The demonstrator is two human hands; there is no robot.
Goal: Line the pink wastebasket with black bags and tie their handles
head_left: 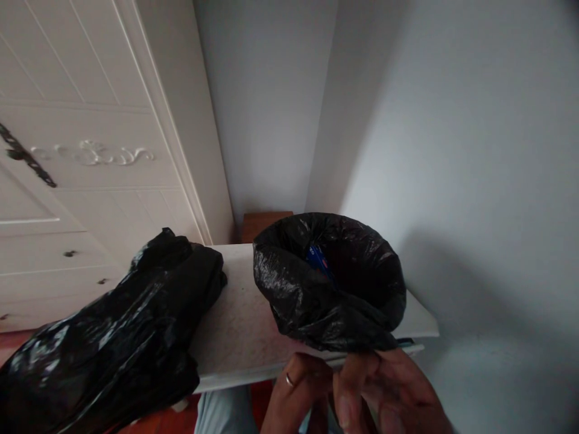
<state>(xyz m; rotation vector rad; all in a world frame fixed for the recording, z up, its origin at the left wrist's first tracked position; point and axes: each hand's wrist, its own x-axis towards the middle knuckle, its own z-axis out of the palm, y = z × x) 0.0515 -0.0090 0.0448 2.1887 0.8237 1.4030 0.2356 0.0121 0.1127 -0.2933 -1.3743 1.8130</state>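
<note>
- Two hands meet at the near rim of the black bin liner (330, 283), which sits in a small bin on the white ledge (239, 337).
- Left hand (296, 392) and right hand (389, 392) pinch the liner's folded edge; best to pull evenly, keeping the rim open.
- Another black bag (113, 343) slumps well left.

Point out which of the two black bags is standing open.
The black bag on the right, by the wall and nearest both hands, gapes open with something blue inside. The black bag on the left lies crumpled on its side.
</note>
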